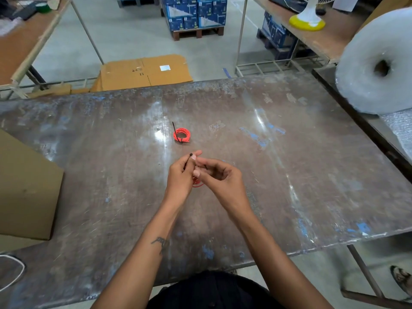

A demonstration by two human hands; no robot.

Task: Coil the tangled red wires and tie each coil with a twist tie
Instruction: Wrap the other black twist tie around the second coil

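Head view: a worn metal table [289, 152], one tied red coil [182, 134] lying on it, a second between the hands.

The left hand [180, 177] pinches a black twist tie [188, 160]; the right hand [219, 175] curls its fingers onto the second coil [197, 183], mostly hidden. The wire looks light and springy, so it is probably best pinched across the bundled loops; the thin tie likely bends easily.

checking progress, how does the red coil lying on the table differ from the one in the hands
The coil on the table lies flat and untouched in full view, a black tie round it. The held coil is mostly hidden between left hand and right hand, its black tie pinched by fingers. Both are red wire.
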